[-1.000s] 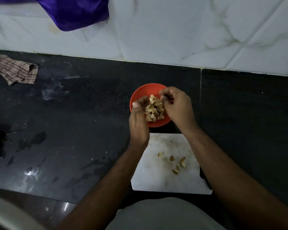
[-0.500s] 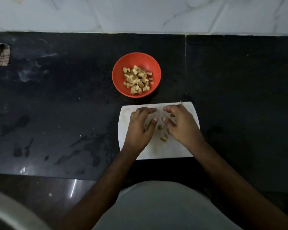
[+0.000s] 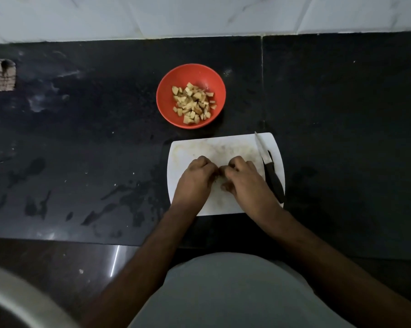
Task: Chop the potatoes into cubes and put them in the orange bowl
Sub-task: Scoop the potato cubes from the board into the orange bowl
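A: Seeing both hands down mid-board. Left hand (image 3: 195,176) and right hand (image 3: 243,177) have fingers curled inward, knuckles nearly touching.

B: Holding anything?

A: Can't tell, I've got fingertips hidden, maybe potato bits under them.

B: Cubes?

A: Potato cubes (image 3: 193,104) piled in the orange bowl (image 3: 167,95), on the bench just beyond the cutting board (image 3: 183,150) far edge. Knife (image 3: 269,168) lies along the board's right edge.
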